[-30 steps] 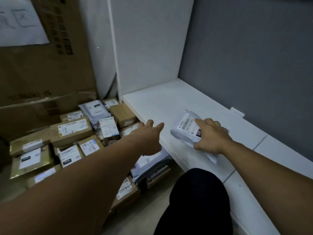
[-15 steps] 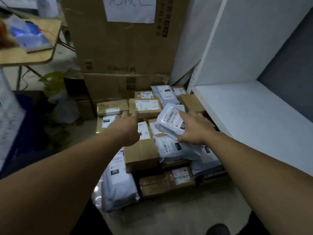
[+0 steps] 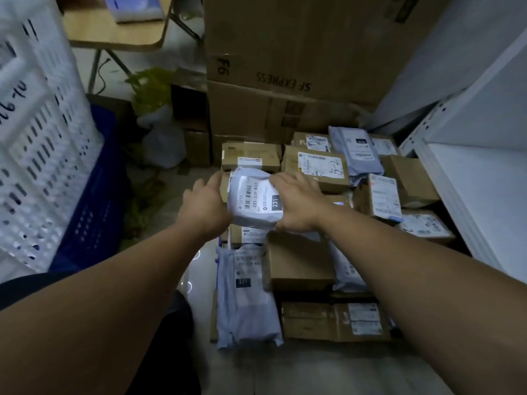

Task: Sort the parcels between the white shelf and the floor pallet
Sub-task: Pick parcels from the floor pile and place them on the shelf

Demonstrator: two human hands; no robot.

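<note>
Floor stack (image 3: pixel 299 263): one mailer (image 3: pixel 256 199), two hands (image 3: pixel 206 207) (image 3: pixel 298 203)

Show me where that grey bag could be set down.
Bare: the white shelf at right, the plain brown box top nearer than the grey bag, and floor in front of the pile. The other parcels lie packed edge to edge.
</note>
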